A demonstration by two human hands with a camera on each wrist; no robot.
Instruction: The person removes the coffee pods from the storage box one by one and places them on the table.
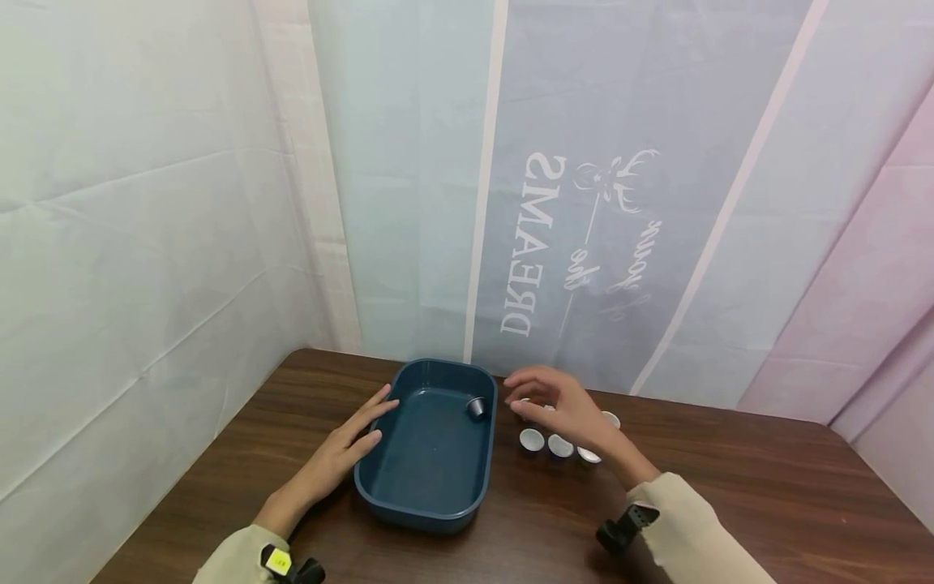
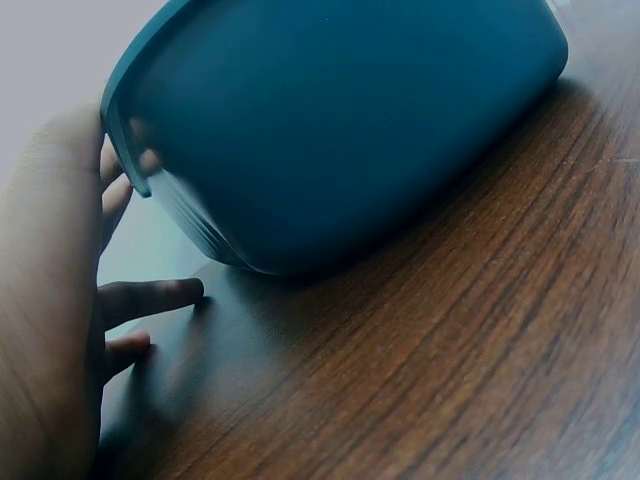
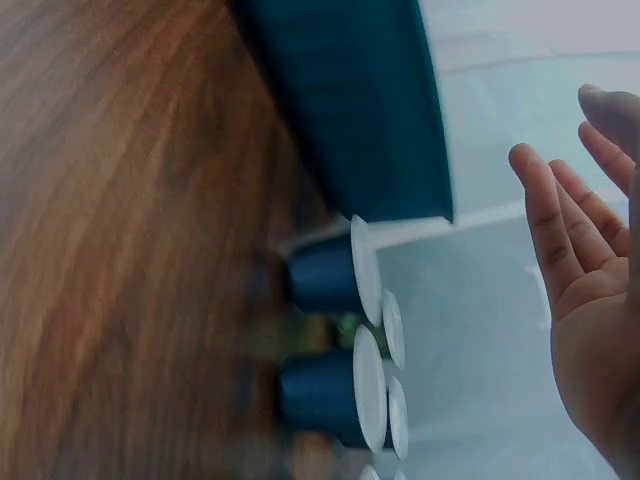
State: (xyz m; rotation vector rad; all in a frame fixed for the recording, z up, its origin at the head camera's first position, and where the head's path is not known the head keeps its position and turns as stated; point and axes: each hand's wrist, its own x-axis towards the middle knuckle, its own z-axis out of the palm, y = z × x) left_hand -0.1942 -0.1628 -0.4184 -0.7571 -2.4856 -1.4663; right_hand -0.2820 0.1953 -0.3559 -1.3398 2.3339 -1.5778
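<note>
A dark blue plastic bin (image 1: 426,520) stands on the table, with one coffee capsule (image 1: 477,410) lying tilted inside near its right wall. My left hand (image 1: 332,458) rests at the bin's left side, its fingers extended at the rim. In the left wrist view, two fingers (image 2: 150,297) reach out below the rim beside the bin. Right of the bin, several coffee capsules with white lids (image 1: 532,440) stand in rows, lids up. Above them hovers my right hand (image 1: 558,405), fingers relaxed and holding nothing; it partly hides the back row. Dark blue capsule bodies (image 3: 325,277) show in the right wrist view.
The brown wooden table (image 1: 730,478) extends to both sides. A printed fabric curtain (image 1: 416,203) hangs right behind its back edge, and pale fabric (image 1: 146,243) hangs along the left side.
</note>
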